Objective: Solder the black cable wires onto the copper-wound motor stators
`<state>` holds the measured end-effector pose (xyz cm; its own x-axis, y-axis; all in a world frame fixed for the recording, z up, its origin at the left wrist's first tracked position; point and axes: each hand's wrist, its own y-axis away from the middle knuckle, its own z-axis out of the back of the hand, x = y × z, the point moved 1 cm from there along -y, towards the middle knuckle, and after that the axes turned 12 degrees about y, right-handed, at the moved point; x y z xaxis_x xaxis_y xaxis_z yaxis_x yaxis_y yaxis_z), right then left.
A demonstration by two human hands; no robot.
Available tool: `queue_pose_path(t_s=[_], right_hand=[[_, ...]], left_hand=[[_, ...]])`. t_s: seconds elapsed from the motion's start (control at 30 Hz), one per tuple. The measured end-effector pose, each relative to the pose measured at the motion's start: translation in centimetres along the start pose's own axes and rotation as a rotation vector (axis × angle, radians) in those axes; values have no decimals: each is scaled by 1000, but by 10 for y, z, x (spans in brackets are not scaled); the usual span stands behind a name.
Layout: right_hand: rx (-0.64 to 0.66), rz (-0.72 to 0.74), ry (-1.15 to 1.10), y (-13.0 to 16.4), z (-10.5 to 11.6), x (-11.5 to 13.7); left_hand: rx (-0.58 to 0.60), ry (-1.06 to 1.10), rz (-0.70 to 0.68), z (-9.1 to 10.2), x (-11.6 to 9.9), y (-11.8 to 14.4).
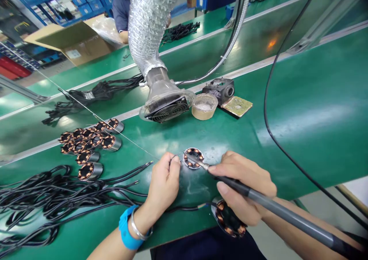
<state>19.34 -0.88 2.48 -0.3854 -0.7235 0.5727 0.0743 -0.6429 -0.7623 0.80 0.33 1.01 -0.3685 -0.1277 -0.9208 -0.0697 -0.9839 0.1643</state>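
Head view. The person stands at a green bench (287, 129). The right hand (244, 189) has its fingers (227, 193) wrapped closed round a soldering iron (276, 208), held like a pen, its tip resting on a small wound stator (193, 157) that lies flat on the bench just ahead of both hands. The left hand (164, 183) sits just left of the stator, thumb and forefinger pinched together at its edge; what they grip appears to be a thin wire end, though it is too small to confirm. A blue wristband (126, 229) and a metal bangle (139, 229) sit on the left wrist. A second stator (228, 219) lies at the near bench edge, under the right hand. To the left, a cluster of stators (89, 145) rests on the bench, with loose black cables (57, 198) spread in front of it. Behind the work sits a fume extractor nozzle (166, 102) on a foil hose (146, 26), beside a round tin (204, 106) and an iron stand (220, 89). Another person (122, 10) is at the far bench beside a cardboard box (74, 41).
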Motion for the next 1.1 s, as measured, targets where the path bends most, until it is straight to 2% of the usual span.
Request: queue_pose_path(t_s=[0.57,1.1], right_hand=[[14,91,-20,6,-5,0],[-39,51,10,0,1,1]], left_hand=[[-2,47,39,-2,-1,-2],[-23,39,36,-2,1,-3]])
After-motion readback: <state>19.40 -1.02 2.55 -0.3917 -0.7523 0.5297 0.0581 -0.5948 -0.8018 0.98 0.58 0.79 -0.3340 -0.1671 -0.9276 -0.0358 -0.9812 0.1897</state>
